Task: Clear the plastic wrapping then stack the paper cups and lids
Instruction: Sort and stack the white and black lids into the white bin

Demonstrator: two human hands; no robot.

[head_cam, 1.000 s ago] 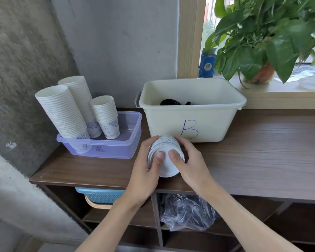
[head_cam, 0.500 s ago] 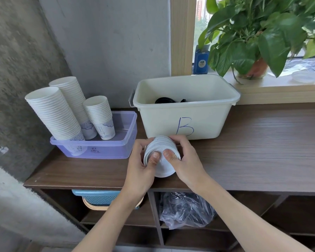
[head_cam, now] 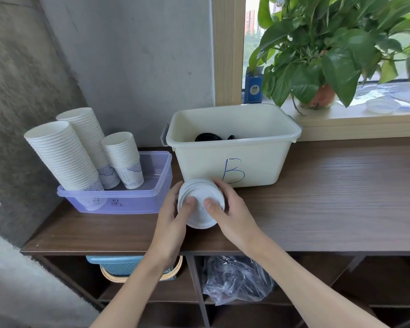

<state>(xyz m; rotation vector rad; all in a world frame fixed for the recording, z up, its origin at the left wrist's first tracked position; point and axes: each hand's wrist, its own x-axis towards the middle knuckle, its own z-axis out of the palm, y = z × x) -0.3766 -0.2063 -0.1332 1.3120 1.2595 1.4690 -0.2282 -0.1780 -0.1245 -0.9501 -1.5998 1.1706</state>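
Where the view begins, under the desk's front edge, a crumpled clear plastic bag (head_cam: 234, 280) sits on the lower shelf at 5 o'clock from the hands. A blue basket (head_cam: 118, 266) sits on the same shelf at 7 o'clock.

Two bare forearms reach up over that edge. The left grip (head_cam: 173, 216) and the right grip (head_cam: 232, 209) are both clasped around one stack of white lids (head_cam: 199, 218), one from each side. Each thumb is pressed on the top lid's face and the fingers are curled behind the rims. The stack is tilted so that its face looks back toward the person. It is over the brown desk (head_cam: 329, 197) near the front edge, and whether its lower rim touches the wood cannot be told.

At 10 o'clock from the lids, just beside the left fingers, a translucent purple tub (head_cam: 118, 202) stands on the desk. It holds three leaning stacks of white paper cups. The tall stack (head_cam: 62, 155) is at the left, a second tall stack (head_cam: 88, 133) is behind it, and a short stack (head_cam: 123, 157) is to their right.

At 12 to 1 o'clock, close behind the lids, a cream bin (head_cam: 258, 162) stands with a blue letter B on its front wall. Some black lids (head_cam: 207, 137) show low inside it.

Beyond the bin, at 1 o'clock, a window sill (head_cam: 341, 117) carries a small blue box (head_cam: 253, 87), a leafy potted plant (head_cam: 329, 55) and, farther right, a clear plastic dish (head_cam: 381, 106).
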